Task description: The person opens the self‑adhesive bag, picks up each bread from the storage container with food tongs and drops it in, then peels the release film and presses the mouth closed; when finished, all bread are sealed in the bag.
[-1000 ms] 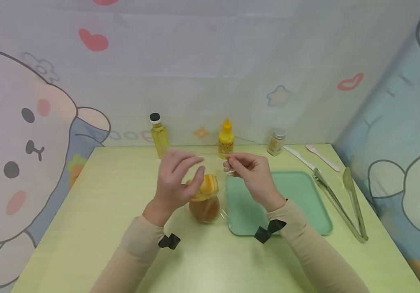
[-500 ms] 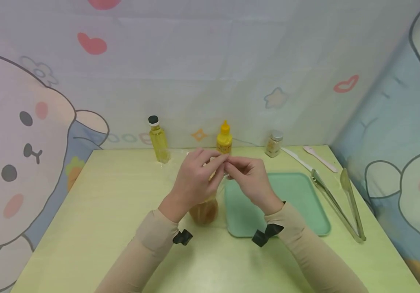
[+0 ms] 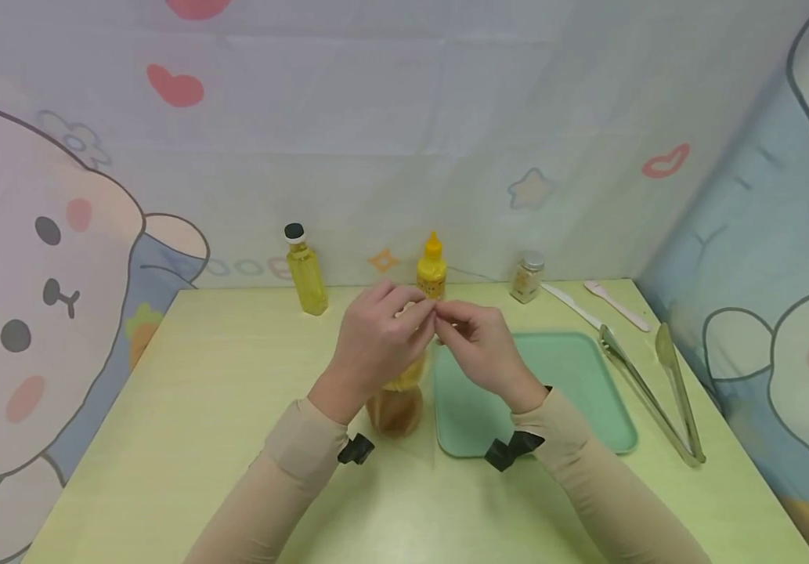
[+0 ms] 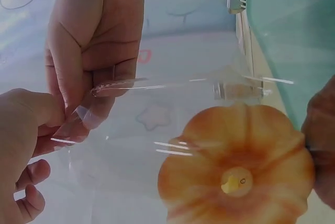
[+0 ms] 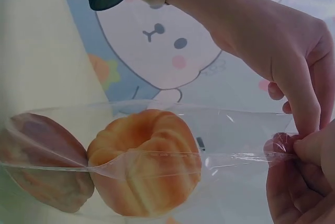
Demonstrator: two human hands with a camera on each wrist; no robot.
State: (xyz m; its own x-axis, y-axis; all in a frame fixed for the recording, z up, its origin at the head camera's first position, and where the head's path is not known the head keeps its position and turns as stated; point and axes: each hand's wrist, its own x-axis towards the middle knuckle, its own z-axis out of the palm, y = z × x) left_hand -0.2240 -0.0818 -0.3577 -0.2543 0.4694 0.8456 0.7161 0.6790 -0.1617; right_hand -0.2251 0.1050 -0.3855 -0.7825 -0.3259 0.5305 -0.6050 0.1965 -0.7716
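A clear plastic bag (image 5: 230, 157) hangs upright from both hands, its top edge gathered between their fingertips. Inside it a golden, flower-shaped bun (image 4: 235, 150) sits above a smooth brown bun (image 5: 44, 161). In the head view my left hand (image 3: 379, 333) pinches the bag's top, covering most of the golden bun. Fingertip to fingertip with it, my right hand (image 3: 485, 345) pinches the same edge from the right. The bag's film is nearly invisible from the head; the wrist views show its seam and shine.
A green tray (image 3: 566, 399) lies right of the bag. Metal tongs (image 3: 658, 407), a white knife (image 3: 573, 305) and a pink fork (image 3: 617, 305) lie farther right. Behind stand an oil bottle (image 3: 308, 278), a yellow squeeze bottle (image 3: 432, 270) and a small jar (image 3: 527, 278).
My left hand has moved right, from apart with spread fingers to meeting the right hand at the bag's top. The bag's left corner no longer spreads toward the oil bottle.
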